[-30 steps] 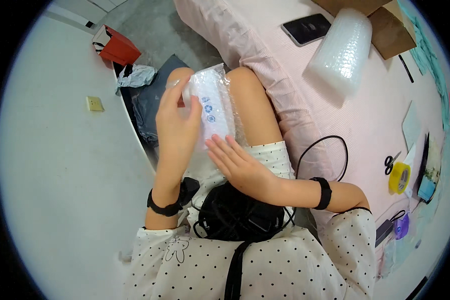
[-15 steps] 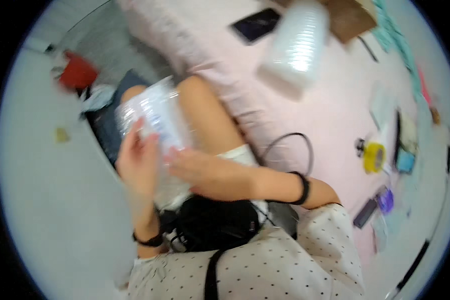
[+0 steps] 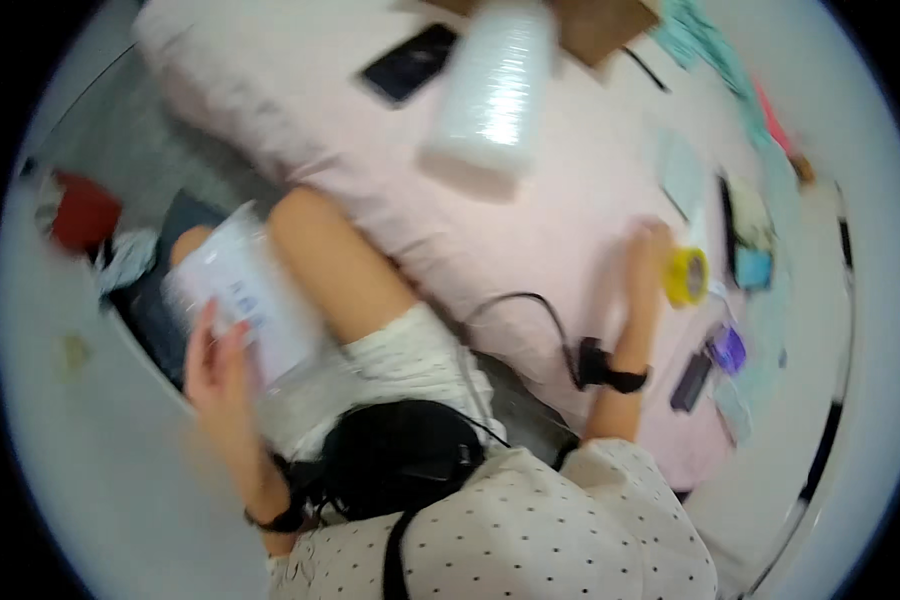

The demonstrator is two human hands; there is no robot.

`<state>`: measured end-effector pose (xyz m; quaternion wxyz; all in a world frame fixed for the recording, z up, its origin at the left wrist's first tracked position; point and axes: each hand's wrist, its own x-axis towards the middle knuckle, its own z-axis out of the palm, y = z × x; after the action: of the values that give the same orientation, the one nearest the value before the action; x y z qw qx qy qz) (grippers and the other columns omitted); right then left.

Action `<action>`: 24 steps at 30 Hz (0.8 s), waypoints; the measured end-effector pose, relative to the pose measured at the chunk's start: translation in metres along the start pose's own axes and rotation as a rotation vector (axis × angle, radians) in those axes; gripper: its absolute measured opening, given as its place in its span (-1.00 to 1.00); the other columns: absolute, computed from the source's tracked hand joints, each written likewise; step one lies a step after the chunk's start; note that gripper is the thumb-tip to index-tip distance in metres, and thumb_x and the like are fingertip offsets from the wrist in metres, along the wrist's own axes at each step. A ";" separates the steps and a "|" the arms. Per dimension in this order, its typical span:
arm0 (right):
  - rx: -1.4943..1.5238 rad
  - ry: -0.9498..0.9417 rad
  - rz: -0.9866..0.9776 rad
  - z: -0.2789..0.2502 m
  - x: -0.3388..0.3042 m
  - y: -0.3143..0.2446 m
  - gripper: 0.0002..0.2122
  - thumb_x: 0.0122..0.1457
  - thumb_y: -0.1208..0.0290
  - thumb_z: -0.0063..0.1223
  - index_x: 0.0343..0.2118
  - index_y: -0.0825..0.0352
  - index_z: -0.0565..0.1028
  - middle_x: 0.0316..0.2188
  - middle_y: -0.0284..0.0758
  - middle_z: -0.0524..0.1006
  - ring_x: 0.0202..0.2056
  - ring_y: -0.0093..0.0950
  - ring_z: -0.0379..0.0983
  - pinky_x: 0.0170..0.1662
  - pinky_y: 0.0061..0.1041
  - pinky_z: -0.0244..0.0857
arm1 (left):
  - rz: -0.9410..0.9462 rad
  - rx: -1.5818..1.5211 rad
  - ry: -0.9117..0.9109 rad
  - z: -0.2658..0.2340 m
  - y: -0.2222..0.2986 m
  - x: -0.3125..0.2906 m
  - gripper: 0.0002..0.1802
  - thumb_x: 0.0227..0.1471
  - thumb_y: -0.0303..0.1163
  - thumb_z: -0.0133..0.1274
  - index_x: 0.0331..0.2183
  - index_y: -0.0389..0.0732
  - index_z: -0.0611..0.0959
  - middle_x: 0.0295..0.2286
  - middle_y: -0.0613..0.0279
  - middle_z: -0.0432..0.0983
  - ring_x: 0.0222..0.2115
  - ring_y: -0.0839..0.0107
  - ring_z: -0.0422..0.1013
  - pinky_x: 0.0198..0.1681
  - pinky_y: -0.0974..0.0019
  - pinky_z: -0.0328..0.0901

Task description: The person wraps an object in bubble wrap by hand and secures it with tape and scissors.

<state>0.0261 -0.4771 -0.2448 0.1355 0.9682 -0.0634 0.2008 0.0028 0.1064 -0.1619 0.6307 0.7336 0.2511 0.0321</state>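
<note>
A white packet wrapped in clear plastic [image 3: 275, 315], with bluish print on its face, lies across my thighs. My left hand [image 3: 215, 360] rests on its near left part, fingers stretched out and apart over the plastic. My right hand [image 3: 647, 255] is out over the pink bed, just left of a yellow tape roll [image 3: 686, 277]. Motion smears its fingers, so I cannot tell whether they touch the roll. Black bands sit on both wrists. A small black bag [image 3: 400, 455] lies at my waist.
A large roll of bubble wrap [image 3: 495, 105] lies on the pink bed [image 3: 580, 220], beside a black phone or tablet [image 3: 410, 62] and a cardboard box [image 3: 605, 28]. Right of the tape are a purple roll [image 3: 729, 350] and a dark oblong object [image 3: 690, 383]. A black cable [image 3: 530, 297] loops near my right arm.
My right hand has left the packet and swung right across the bed to beside the yellow tape roll. My left hand stays on the packet. The whole view has shifted.
</note>
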 end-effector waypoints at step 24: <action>1.277 -0.551 0.276 -0.183 0.055 -0.198 -0.84 0.01 0.67 0.01 -0.31 0.40 0.39 -0.48 -0.39 0.48 -0.51 -0.71 0.35 -0.54 -0.76 0.16 | 0.073 -0.207 -0.052 -0.003 0.004 -0.005 -0.54 0.00 -0.61 0.08 -0.03 -0.37 0.38 -0.27 0.15 0.48 -0.28 0.51 0.42 -0.15 0.48 0.28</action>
<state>0.0430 -0.2393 -0.1084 -0.5064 0.8570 -0.0875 -0.0381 -0.0010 0.1071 -0.1562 0.7078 0.6738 0.2031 0.0619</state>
